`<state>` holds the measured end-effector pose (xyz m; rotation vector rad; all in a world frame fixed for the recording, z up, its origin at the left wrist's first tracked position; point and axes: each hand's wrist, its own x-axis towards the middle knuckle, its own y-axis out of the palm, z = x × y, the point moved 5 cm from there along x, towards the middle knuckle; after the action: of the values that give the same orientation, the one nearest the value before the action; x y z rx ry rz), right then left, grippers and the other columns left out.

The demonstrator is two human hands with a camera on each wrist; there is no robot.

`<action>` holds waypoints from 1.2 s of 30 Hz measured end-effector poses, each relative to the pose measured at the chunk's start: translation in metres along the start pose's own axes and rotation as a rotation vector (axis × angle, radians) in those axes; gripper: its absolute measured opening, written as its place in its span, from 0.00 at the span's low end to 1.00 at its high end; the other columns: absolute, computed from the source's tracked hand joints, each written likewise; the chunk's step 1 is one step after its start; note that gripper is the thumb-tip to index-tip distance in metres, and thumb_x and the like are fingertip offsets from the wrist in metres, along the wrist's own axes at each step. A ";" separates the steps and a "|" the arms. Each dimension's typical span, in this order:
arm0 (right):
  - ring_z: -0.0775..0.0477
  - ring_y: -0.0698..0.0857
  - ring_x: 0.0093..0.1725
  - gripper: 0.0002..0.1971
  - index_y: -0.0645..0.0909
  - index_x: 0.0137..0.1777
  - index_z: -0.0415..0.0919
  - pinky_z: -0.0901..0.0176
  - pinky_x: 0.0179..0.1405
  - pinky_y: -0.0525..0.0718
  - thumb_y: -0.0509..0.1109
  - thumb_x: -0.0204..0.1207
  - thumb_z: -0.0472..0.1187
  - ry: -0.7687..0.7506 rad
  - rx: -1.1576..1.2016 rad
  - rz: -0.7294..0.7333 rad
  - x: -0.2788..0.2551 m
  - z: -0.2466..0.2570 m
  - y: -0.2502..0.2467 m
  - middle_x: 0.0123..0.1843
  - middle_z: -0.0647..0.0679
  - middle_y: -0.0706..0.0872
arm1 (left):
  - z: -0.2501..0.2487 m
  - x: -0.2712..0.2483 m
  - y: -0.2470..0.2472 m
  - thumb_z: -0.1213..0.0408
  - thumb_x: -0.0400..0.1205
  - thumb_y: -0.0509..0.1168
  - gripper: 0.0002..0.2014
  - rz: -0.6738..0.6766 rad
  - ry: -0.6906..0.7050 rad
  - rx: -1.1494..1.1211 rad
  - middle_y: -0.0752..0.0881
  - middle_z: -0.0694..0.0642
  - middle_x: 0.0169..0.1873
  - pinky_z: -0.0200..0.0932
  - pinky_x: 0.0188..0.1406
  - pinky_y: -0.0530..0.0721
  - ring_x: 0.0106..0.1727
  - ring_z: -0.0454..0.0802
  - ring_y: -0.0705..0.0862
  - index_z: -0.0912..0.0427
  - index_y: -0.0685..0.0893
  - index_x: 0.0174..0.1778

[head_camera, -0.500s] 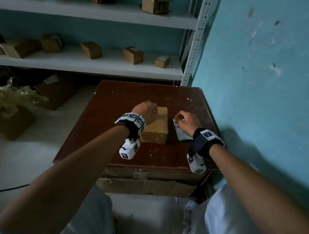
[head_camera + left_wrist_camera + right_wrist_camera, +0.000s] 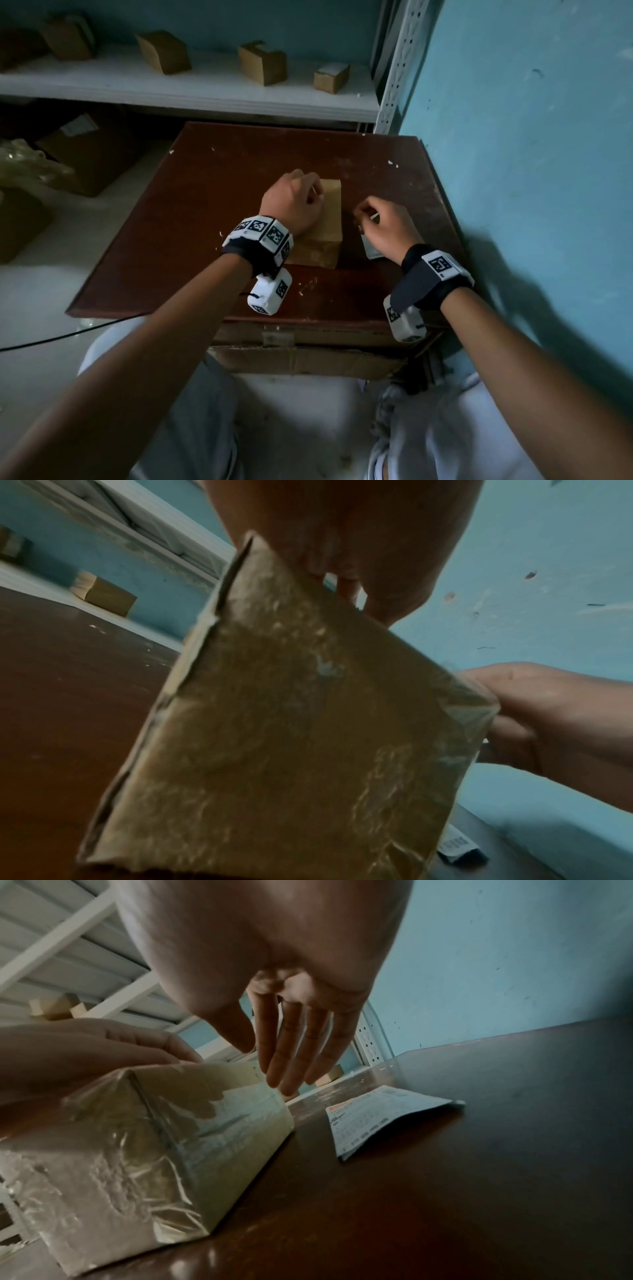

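A tape-wrapped cardboard box (image 2: 330, 222) stands on a dark red-brown table (image 2: 222, 205). My left hand (image 2: 317, 195) lies over the box top, its curled fingers (image 2: 359, 569) hooked at the top edge and holding it down. Just right of the box, my right hand (image 2: 364, 214) hovers over a printed paper slip (image 2: 371, 253). In the right wrist view its fingers (image 2: 287, 1053) point down, nearly straight, above the slip (image 2: 369, 1115) and apart from it. That view also shows the box (image 2: 171, 1137) with the left hand (image 2: 85, 1053) on it.
A blue wall (image 2: 531, 171) runs close along the table's right edge. Behind the table a white shelf (image 2: 205, 92) carries several small cardboard boxes (image 2: 262, 63). Larger boxes (image 2: 85, 154) and crumpled plastic (image 2: 27, 168) sit on the floor at left. Flattened cardboard (image 2: 301, 359) lies under the table.
My right hand has lifted off the paper slip and now hovers above it. The left hand stays on the box. The head view has moved closer.
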<state>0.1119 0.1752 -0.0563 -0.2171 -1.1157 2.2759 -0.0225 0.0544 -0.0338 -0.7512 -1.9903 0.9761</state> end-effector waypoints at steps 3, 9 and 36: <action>0.50 0.87 0.47 0.07 0.83 0.50 0.48 0.50 0.50 0.85 0.64 0.82 0.44 -0.029 -0.025 -0.008 0.004 -0.005 -0.003 0.47 0.53 0.89 | 0.000 0.003 0.005 0.58 0.82 0.64 0.07 -0.032 0.015 -0.005 0.83 0.52 0.47 0.40 0.42 0.79 0.47 0.49 0.81 0.56 0.83 0.50; 0.50 0.86 0.48 0.07 0.84 0.51 0.45 0.46 0.54 0.86 0.64 0.82 0.42 -0.088 -0.014 -0.057 0.007 -0.005 -0.013 0.47 0.53 0.89 | -0.004 0.011 0.011 0.57 0.82 0.63 0.06 0.006 0.035 0.011 0.83 0.50 0.46 0.43 0.44 0.80 0.47 0.49 0.81 0.54 0.82 0.49; 0.56 0.85 0.49 0.06 0.84 0.49 0.46 0.48 0.56 0.86 0.66 0.83 0.43 -0.073 0.017 -0.086 0.015 -0.023 -0.027 0.42 0.62 0.84 | -0.013 0.013 0.019 0.49 0.80 0.65 0.23 0.300 0.013 0.173 0.65 0.51 0.80 0.57 0.77 0.62 0.80 0.54 0.61 0.48 0.75 0.71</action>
<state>0.1200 0.2121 -0.0487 -0.0783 -1.1205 2.2316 -0.0152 0.0790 -0.0391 -0.9728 -1.7858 1.2959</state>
